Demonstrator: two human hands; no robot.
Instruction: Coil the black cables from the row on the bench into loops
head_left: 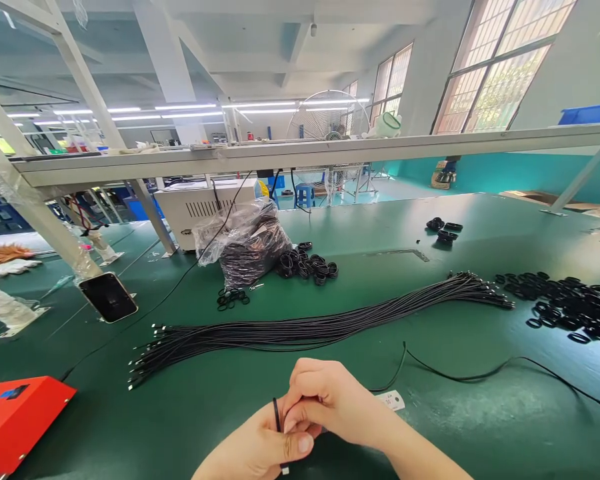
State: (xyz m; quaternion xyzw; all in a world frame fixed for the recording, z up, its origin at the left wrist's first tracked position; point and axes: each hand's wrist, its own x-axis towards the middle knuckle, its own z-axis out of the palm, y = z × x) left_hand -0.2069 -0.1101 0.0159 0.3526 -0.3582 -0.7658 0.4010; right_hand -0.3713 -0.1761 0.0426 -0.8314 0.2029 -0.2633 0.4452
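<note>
So: a thin black cable (277,415) pinched above the green mat (480,433).

From the head camera I read the cable as light and limp, so I'd take it close to its small metal tip (284,470). The left hand (255,450) has it in a narrow pinch near the bottom edge of the view; the right hand (330,403) is folded over that hand, and I can't tell whether it grips too. Farther out lie a long bundle of black cables (305,331), black rubber rings (565,307) and a plastic bag (245,243); a pedestal fan (327,117) stands past the white steel shelf (300,155).
</note>
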